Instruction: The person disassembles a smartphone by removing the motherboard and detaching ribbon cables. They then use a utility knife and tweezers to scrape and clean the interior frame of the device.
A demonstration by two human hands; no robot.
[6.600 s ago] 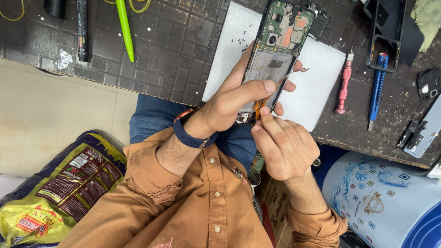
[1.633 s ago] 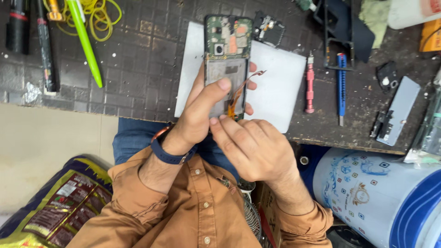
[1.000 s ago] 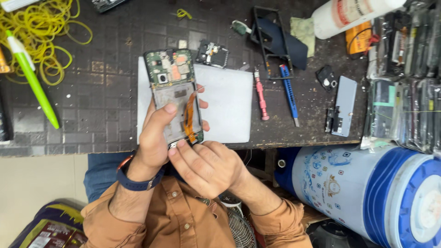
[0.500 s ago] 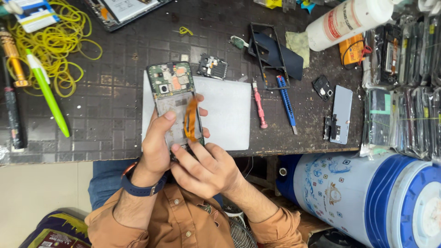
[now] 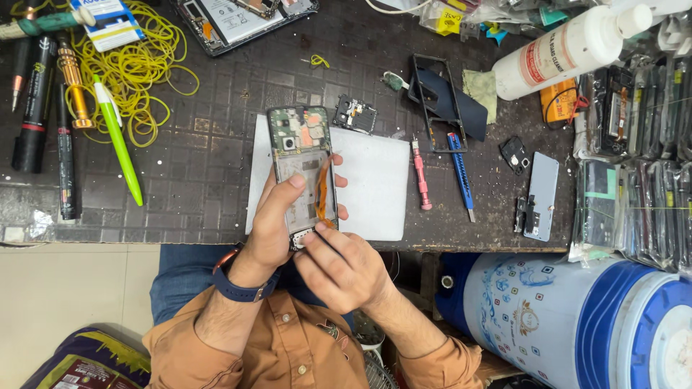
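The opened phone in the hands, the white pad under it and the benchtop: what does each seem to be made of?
Opened phone, held by the left hand with the right hand at its lower end: green circuit board, dull grey metal shielding and an orange flex ribbon. White pad: matte and smooth, perhaps silicone or plastic sheet. Benchtop: dark with an embossed square grid, likely rubber or vinyl matting.

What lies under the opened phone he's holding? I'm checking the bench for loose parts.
A white mat lies beneath the opened phone. The left hand and phone cover part of it, so anything there is hidden.
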